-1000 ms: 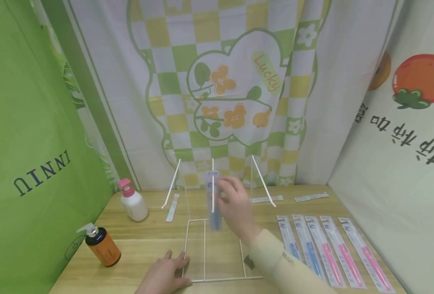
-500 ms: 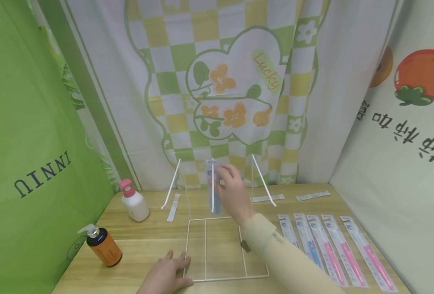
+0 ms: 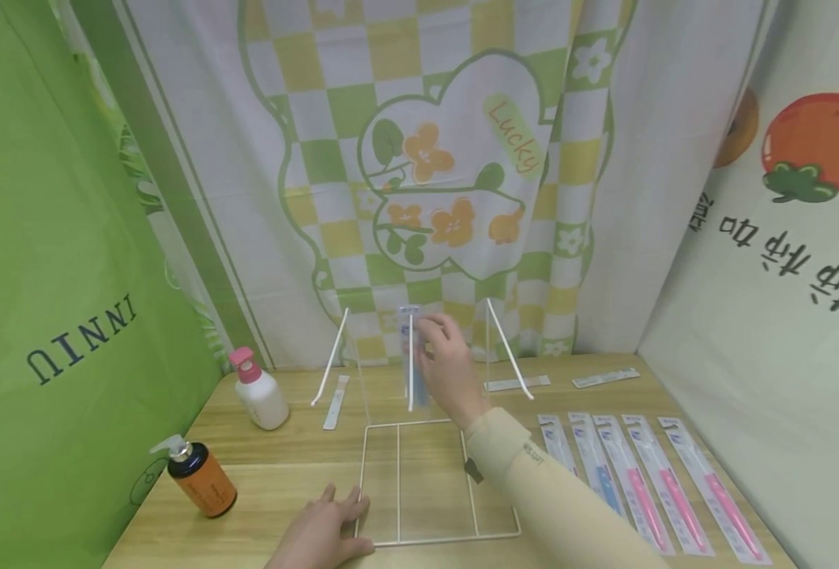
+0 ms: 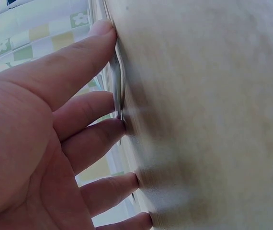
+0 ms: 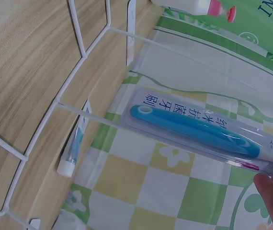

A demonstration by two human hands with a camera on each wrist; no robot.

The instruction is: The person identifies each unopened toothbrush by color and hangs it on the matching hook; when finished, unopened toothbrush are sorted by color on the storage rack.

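Observation:
My right hand (image 3: 451,371) pinches a blue toothbrush in clear packaging (image 3: 420,386) by its right edge. The pack stands upright behind the middle prong of a white wire rack (image 3: 398,482); whether its hole sits on the prong cannot be told. In the right wrist view the toothbrush (image 5: 189,129) shows its blue handle, with fingertips (image 5: 270,194) at the pack's edge. My left hand (image 3: 316,531) lies at the left side of the rack's base. Its fingers are spread and fairly straight in the left wrist view, fingertips against the tabletop and touching the wire (image 4: 118,81).
Several packaged toothbrushes, pink (image 3: 643,502) and blue (image 3: 607,486), lie in a row at right. A white pump bottle (image 3: 261,399) and an orange-black one (image 3: 205,480) stand at left. Slim packets (image 3: 336,403) and a small tube (image 5: 72,151) lie behind the rack.
My right hand has raised the packaged toothbrush toward the back and top of the middle prong, then moved only slightly. The left hand has stayed at the rack's base.

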